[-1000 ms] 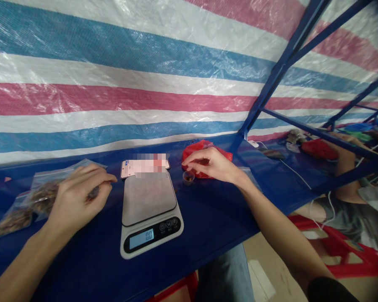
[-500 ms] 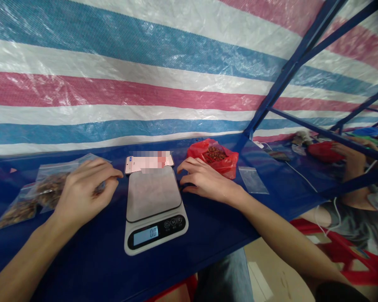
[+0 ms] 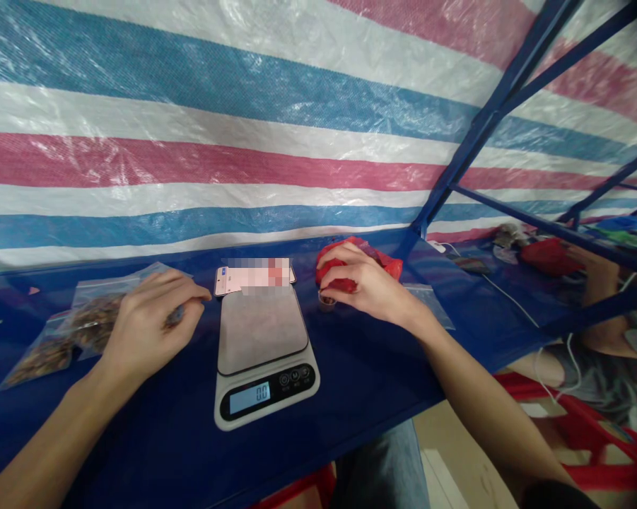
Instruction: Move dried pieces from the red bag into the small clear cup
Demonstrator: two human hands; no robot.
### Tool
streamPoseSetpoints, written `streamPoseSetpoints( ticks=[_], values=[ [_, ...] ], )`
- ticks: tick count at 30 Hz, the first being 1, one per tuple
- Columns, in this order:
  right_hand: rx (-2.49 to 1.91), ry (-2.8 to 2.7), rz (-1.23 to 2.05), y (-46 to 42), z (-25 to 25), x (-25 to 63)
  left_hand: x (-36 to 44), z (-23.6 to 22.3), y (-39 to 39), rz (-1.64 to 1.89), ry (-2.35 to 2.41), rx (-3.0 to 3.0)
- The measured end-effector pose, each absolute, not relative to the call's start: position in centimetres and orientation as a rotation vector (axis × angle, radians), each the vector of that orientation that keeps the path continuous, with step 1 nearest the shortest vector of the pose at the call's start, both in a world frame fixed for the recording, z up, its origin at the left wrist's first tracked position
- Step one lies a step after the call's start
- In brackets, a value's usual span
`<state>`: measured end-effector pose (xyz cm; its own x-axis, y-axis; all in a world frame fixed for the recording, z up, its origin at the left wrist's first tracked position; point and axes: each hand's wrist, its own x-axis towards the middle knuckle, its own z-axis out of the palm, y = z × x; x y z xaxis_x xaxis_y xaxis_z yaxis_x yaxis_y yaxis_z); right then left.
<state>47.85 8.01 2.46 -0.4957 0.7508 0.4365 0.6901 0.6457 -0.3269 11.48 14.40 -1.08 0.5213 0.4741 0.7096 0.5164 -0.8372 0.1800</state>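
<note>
My left hand [image 3: 159,314] is curled beside the scale, thumb and forefinger close together; what it holds, if anything, is hidden. It partly covers clear zip bags [image 3: 92,318] of brown dried pieces. The white kitchen scale [image 3: 265,332] has a bare plate and reads 0.0. On the scale's right, my right hand [image 3: 358,279] pinches the rim of a small cup [image 3: 327,302] with something brown inside. A red plastic bag [image 3: 387,263] lies behind that hand, its contents mostly covered.
A phone [image 3: 230,279] lies behind the scale, its screen lit. A flat clear zip bag [image 3: 435,304] is on the blue table [image 3: 153,438]. At right stand blue metal bars [image 3: 461,159]; beyond them another person's hand [image 3: 586,258] is by a red bag [image 3: 546,256].
My right hand has moved right, over the red bag, and its fingers have closed at the small cup, which now shows. My left hand has hardly moved.
</note>
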Motion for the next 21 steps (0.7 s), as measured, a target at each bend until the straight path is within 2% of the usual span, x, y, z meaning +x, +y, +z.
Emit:
streamPoseSetpoints(
  ticks=[8, 13, 21],
  values=[
    [-1.116, -2.407, 0.379, 9.2, 2.1, 49.8, 14.2, -0.9, 16.1, -1.091, -1.224, -3.014],
    [-1.15, -2.179, 0.179, 10.2, 2.1, 51.5, 18.9, 0.0, 18.7, -0.747, -1.216, -3.308],
    [-1.368, -1.998, 0.002, 11.9, 1.4, 54.3, 22.2, -0.6, 21.0, -0.445, -1.023, -3.545]
  ],
)
